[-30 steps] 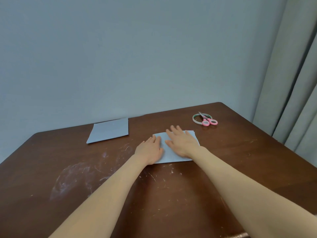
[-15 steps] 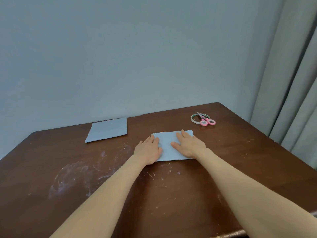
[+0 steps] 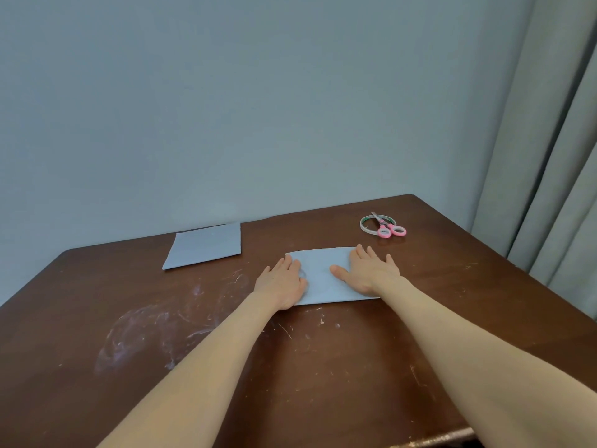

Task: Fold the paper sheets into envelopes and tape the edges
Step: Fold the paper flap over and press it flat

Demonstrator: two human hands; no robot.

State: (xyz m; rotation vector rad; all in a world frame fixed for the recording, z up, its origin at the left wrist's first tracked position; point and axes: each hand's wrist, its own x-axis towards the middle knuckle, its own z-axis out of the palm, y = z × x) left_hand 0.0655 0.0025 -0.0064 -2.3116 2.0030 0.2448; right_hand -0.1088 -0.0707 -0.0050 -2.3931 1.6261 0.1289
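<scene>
L hand (image 3: 284, 281): flat, palm down on the left end of the sheet (image 3: 321, 273); fingers straight & close together, pointing away from the person; grips nothing, just presses.
R hand (image 3: 368, 273): flat, palm down on the right end of the sheet; fingers straight & spread a bit, thumb out toward the L hand; the outer fingers reach past the sheet's right edge onto the table (image 3: 97, 318). Holds nothing.
Sheet: pale blue, lying flat on the table approx. mid-way across, toward the far side; bare strip of paper shows between the two hands. Far edge & near edge both visible; can't tell how many layers it has.
2nd sheet (image 3: 205, 245): same pale blue, flat, at the back-left of the table near the wall (image 3: 258, 108); well apart from the hands.
Tape (image 3: 366, 223): roll lying flat at back-right, beyond the R hand.
Scissors (image 3: 387, 227): pink handles, resting across the tape roll, blades over the ring.
Table: dark brown wood w/ pale scuffs & scratches, mostly left of centre.
Curtain (image 3: 555, 156): grey, hangs at the right edge.
</scene>
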